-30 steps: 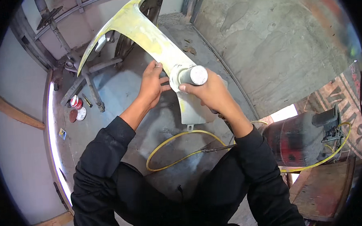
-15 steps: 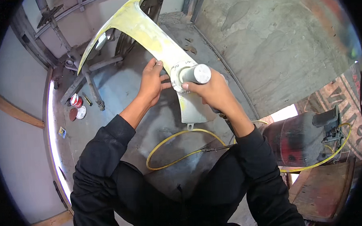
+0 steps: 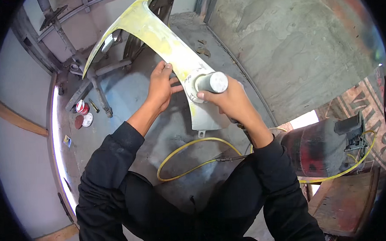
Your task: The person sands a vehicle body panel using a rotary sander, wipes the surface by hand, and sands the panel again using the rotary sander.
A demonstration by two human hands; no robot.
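A curved car fender [image 3: 161, 35], patched in yellow, white and grey, stretches from the top of the view down to the middle. My left hand [image 3: 159, 89] has hold of its left edge, thumb on the upper face and fingers reaching underneath. Against the fender's lower part sits an air sander [image 3: 213, 82] with a round pad and a grey cylindrical body. My right hand [image 3: 235, 99] is wrapped round the sander and presses it on the panel. The palm and wrist hide part of the tool.
A yellow air hose [image 3: 160, 167] loops on the grey floor below the fender. At right lies a dark red-and-black tank [image 3: 308, 152]. A metal stand [image 3: 97, 88] rises far left, near a small red-and-white can [image 3: 83, 108]. A large grey panel [image 3: 293, 43] leans at upper right.
The sander and my right hand have shifted slightly right and down over the fender. My left hand keeps its hold on the edge.
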